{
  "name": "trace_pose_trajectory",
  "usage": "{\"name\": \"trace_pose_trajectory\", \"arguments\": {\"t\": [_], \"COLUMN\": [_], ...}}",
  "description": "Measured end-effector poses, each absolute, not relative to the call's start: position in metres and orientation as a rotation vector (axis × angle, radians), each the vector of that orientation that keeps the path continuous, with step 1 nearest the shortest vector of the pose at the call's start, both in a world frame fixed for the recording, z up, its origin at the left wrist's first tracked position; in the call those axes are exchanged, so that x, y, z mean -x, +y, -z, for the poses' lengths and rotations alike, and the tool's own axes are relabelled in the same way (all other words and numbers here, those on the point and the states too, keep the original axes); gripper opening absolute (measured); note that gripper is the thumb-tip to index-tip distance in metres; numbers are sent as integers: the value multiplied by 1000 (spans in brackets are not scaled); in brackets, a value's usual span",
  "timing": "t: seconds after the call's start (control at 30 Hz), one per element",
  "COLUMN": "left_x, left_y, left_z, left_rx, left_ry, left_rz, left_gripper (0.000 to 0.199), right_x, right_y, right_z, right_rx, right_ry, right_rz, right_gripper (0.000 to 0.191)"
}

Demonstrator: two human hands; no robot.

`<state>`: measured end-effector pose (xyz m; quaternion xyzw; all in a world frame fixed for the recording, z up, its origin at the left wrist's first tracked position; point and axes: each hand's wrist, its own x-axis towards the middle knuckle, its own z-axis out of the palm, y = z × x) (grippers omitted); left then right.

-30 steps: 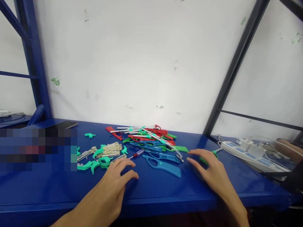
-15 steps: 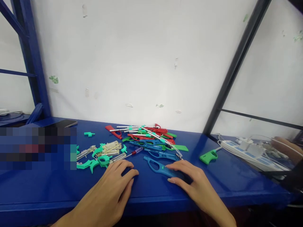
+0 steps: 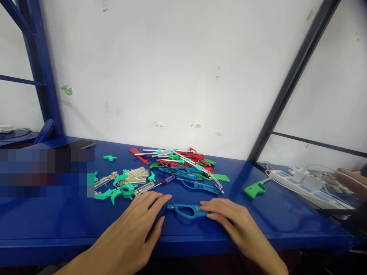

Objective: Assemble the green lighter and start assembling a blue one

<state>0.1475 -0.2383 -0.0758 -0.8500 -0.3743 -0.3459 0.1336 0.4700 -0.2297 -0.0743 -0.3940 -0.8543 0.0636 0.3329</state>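
Observation:
A blue utility-lighter casing point(image 3: 187, 212) with a looped trigger opening lies at the front of the blue table. My right hand point(image 3: 233, 215) grips its right end between thumb and fingers, hiding that part. To the left of the casing, my left hand point(image 3: 137, 219) rests on the table with thumb and fingers apart, holding nothing. Just beyond the left hand are clear fuel tanks point(image 3: 137, 176), teal triggers point(image 3: 113, 195) and a screwdriver point(image 3: 164, 181). Behind the casing is a pile of blue casing halves point(image 3: 200, 185), red casing halves point(image 3: 195, 156) and metal lighter tubes point(image 3: 197, 167).
A green lighter point(image 3: 254, 190) lies at the right, near a white power strip point(image 3: 304, 186) with cables. A phone point(image 3: 77, 144) is at the back left. Part of another person's hand point(image 3: 351, 181) shows at the far right. Metal posts point(image 3: 286, 95) frame the table.
The blue casing has swung from a slant to nearly level and sits slightly nearer the table's front edge, in my right hand. The left thumb and index finger have spread wider.

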Motion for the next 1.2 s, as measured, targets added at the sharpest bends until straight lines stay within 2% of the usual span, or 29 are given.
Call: {"name": "trace_pose_trajectory", "arguments": {"t": [0.1,0.27,0.67,0.9,1.2], "left_x": [-148,-146,-145,-144,-147], "left_y": [-236,-236,-245,-250,-247], "left_z": [74,72,66,66,65], "left_rx": [2552,2613,2583,2573,2642], "left_ry": [-1106,-1172,-1152,-1054,-992], "left_rz": [1004,994,898,868,820], "left_gripper": [30,34,46,44,39], "right_x": [-462,-441,-434,-434,-434], "right_y": [-233,-233,-230,-226,-225], "right_z": [74,65,63,72,72], "right_rx": [905,912,1128,1252,1320], "right_ry": [-2296,-2313,-2166,-2128,-2121], "right_rz": [-53,9,-151,-12,-7], "right_gripper": [36,41,29,41,40]}}
